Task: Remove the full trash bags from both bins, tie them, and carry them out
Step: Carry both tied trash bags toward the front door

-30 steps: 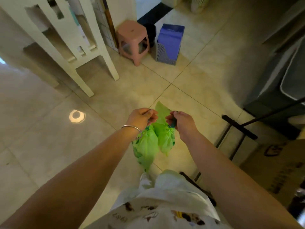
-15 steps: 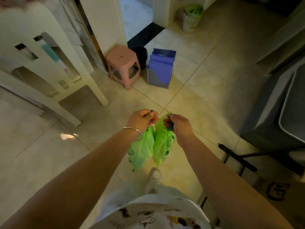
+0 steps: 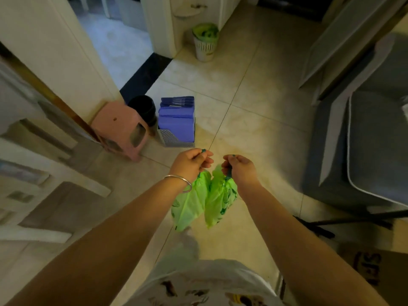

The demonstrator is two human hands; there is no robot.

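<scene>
A thin green plastic bag (image 3: 202,199) hangs in front of me above the tiled floor, slack and folded into two lobes. My left hand (image 3: 191,163), with a silver bangle on the wrist, pinches its dark green drawstring on the left. My right hand (image 3: 239,167) pinches the drawstring on the right. The two hands are a short way apart. Far ahead, a white perforated bin (image 3: 204,46) lined with a green bag (image 3: 205,32) stands against the white wall corner.
A pink plastic stool (image 3: 120,127), a black bucket (image 3: 143,107) and a blue-filled mesh holder (image 3: 176,122) stand at the left by a doorway. A grey cabinet (image 3: 364,140) and black stand legs (image 3: 344,221) sit at the right. A cardboard box (image 3: 373,270) is at the lower right.
The view has moved forward and tilted up; the stool and blue holder are nearer and the far white bin now shows fully. Both hands keep holding the bag, a little farther apart.
</scene>
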